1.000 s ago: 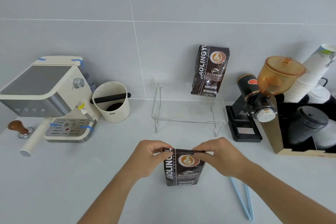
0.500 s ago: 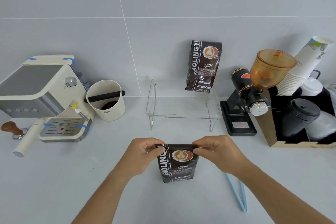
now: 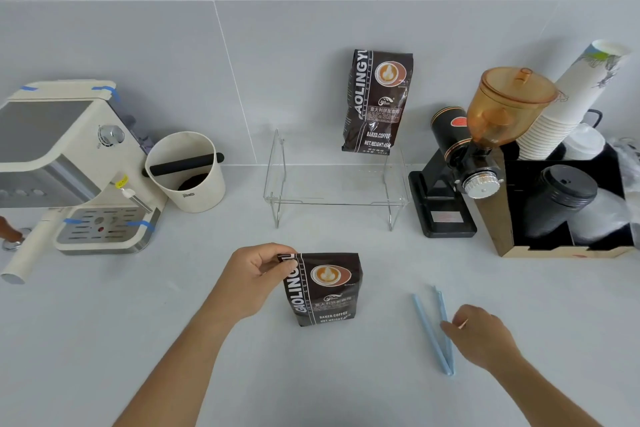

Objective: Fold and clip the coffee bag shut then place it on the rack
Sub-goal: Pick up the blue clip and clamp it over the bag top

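A dark brown coffee bag (image 3: 325, 291) stands upright on the counter in front of me, its top folded down. My left hand (image 3: 258, 276) pinches the folded top at the bag's left corner. A light blue sealing clip (image 3: 433, 329) lies open in a narrow V on the counter to the right of the bag. My right hand (image 3: 479, 334) rests beside the clip, fingertips touching its right arm. A clear acrylic rack (image 3: 336, 199) stands behind the bag against the wall, with a second, taller coffee bag (image 3: 377, 102) standing on its back right.
A cream espresso machine (image 3: 65, 163) and a cream knock box (image 3: 187, 172) stand at the left. A black grinder with an amber hopper (image 3: 481, 135), stacked paper cups (image 3: 568, 100) and a black box with lids (image 3: 568, 208) crowd the right.
My right hand has let go of the bag's top and moved right and down to the blue clip. The left hand still holds the folded top.
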`<state>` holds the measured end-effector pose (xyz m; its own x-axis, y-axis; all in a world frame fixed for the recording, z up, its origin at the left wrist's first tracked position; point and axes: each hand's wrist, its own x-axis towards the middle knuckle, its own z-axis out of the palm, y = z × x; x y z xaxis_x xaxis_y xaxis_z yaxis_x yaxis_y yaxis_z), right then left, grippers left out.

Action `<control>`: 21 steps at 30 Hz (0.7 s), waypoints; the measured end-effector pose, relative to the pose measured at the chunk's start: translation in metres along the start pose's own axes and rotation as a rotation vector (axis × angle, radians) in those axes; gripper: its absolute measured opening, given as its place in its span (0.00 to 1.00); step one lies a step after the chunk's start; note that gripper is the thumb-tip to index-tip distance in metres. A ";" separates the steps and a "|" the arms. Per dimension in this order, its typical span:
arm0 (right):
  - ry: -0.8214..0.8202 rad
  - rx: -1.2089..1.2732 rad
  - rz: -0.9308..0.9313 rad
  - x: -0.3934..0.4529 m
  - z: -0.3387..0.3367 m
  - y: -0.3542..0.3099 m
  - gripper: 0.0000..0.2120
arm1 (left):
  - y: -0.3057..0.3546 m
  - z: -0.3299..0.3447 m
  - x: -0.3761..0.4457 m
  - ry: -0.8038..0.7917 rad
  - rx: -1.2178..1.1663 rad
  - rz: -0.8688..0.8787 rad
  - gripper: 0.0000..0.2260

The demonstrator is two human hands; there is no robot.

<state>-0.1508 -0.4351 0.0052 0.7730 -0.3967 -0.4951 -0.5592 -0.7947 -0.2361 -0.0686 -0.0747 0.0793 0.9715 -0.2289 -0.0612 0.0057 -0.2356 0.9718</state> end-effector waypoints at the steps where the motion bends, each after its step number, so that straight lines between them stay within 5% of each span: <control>1: -0.018 -0.009 0.010 -0.001 0.005 0.003 0.10 | -0.001 0.000 0.000 0.004 0.002 0.001 0.06; 12: -0.011 -0.032 0.080 -0.010 0.023 0.005 0.07 | -0.005 0.000 0.000 0.004 0.085 0.014 0.05; 21: 0.147 0.073 -0.153 -0.009 -0.007 -0.008 0.04 | -0.006 0.002 0.003 0.030 0.047 -0.007 0.06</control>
<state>-0.1511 -0.4279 0.0176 0.8830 -0.3409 -0.3226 -0.4478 -0.8177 -0.3617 -0.0662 -0.0758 0.0733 0.9782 -0.1986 -0.0601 0.0018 -0.2815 0.9596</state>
